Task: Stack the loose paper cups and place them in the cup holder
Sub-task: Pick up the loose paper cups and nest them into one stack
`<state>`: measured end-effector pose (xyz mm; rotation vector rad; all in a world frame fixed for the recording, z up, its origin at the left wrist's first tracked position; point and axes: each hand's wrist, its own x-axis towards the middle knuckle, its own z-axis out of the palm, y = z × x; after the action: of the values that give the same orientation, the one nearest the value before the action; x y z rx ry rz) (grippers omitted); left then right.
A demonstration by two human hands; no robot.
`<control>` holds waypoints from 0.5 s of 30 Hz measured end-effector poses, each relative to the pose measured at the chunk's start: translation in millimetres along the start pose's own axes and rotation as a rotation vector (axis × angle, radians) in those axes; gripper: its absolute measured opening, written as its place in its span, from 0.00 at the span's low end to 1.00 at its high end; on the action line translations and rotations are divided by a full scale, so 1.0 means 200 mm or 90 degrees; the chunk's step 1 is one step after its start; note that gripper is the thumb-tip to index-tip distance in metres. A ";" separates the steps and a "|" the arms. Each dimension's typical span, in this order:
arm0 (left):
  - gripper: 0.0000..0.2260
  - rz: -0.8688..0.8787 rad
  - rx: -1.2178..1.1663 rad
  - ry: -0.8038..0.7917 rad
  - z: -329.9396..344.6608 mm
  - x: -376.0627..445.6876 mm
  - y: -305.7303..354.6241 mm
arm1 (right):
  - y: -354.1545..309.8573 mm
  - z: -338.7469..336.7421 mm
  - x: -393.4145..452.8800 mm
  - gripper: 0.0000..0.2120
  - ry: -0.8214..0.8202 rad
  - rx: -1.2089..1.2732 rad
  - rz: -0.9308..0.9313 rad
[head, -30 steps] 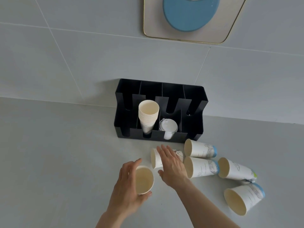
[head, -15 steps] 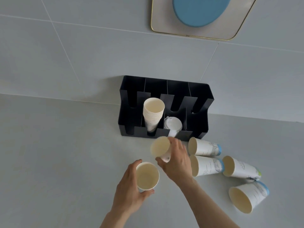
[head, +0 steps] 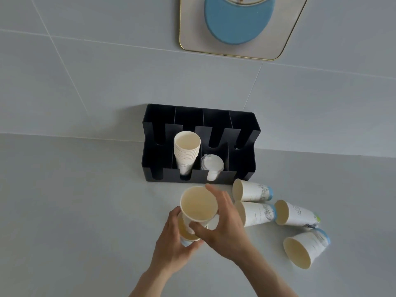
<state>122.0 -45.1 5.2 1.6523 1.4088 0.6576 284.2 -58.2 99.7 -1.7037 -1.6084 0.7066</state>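
Note:
My right hand [head: 222, 228] grips a white paper cup [head: 198, 203], mouth toward me, and holds it just above a second paper cup [head: 185, 233] gripped in my left hand [head: 171, 243]. The upper cup's base sits at the lower cup's mouth. The black cup holder [head: 243, 136] stands against the wall, with a stack of cups [head: 186, 152] in its second slot and white lids [head: 213, 166] in the third. Several loose cups lie on their sides at the right: cup [head: 252, 190], cup [head: 257, 213], cup [head: 296, 214], cup [head: 306, 247].
A grey counter [head: 64, 211] meets a grey tiled wall [head: 85, 71] behind the holder. A framed panel with a blue disc [head: 239, 20] hangs on the wall above. The holder's first and fourth slots hold nothing.
My right hand picked a cup up off the counter and carried it left, over the cup in my left hand. The left hand has stayed about where it was.

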 end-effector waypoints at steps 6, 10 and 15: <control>0.42 0.011 -0.014 0.005 0.01 0.00 0.00 | 0.16 0.09 -0.07 0.47 -0.099 -0.082 0.009; 0.48 0.030 -0.005 -0.008 0.00 0.01 0.01 | 0.23 0.12 -0.08 0.38 -0.078 -0.117 0.018; 0.45 0.051 0.021 -0.016 0.02 0.01 0.02 | 0.28 0.12 -0.10 0.35 -0.111 -0.133 0.016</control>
<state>127.5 -44.8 5.7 1.7455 1.3476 0.6594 298.9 -75.2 41.1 -1.8555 -1.8380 0.7384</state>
